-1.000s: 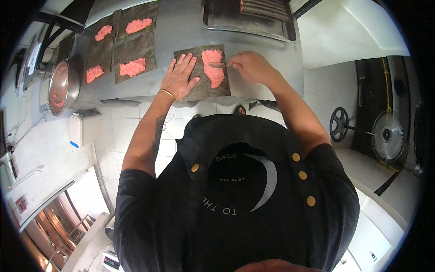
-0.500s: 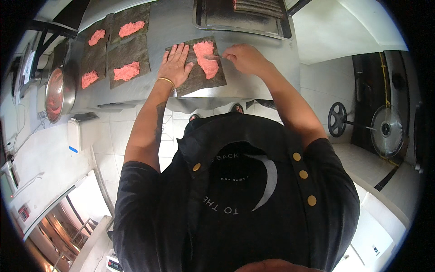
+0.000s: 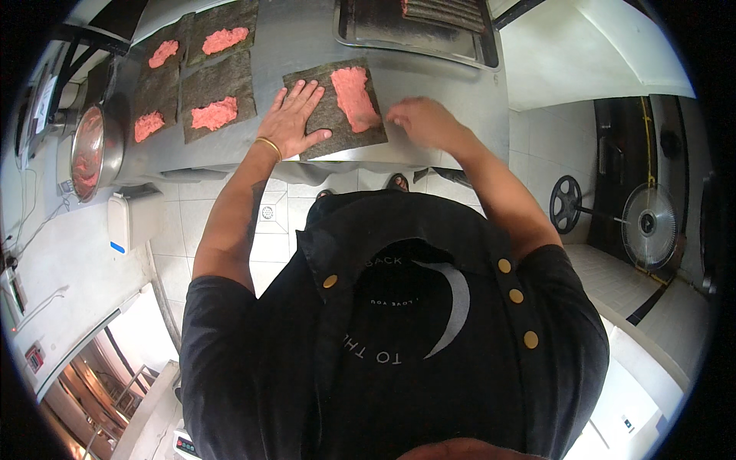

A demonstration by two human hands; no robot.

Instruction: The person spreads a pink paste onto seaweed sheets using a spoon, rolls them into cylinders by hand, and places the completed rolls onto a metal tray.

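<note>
A dark seaweed sheet (image 3: 368,136) lies on the steel counter (image 3: 299,38) in front of me, with a strip of pink paste (image 3: 354,96) running down its middle. My left hand (image 3: 295,119) rests flat on the sheet's left half with its fingers spread and a gold bangle at the wrist. My right hand (image 3: 422,121) is at the sheet's right edge, blurred, with its fingers curled toward the sheet. Whether it holds anything is unclear.
Several more seaweed sheets with pink paste (image 3: 218,96) lie to the left on the counter. A metal bowl of pink paste (image 3: 92,149) stands at the far left. A steel tray (image 3: 418,34) sits behind the sheet. A fan (image 3: 648,226) stands on the floor at the right.
My right hand has slid from the top of the paste strip down to the sheet's right edge. The left hand has stayed flat on the sheet.
</note>
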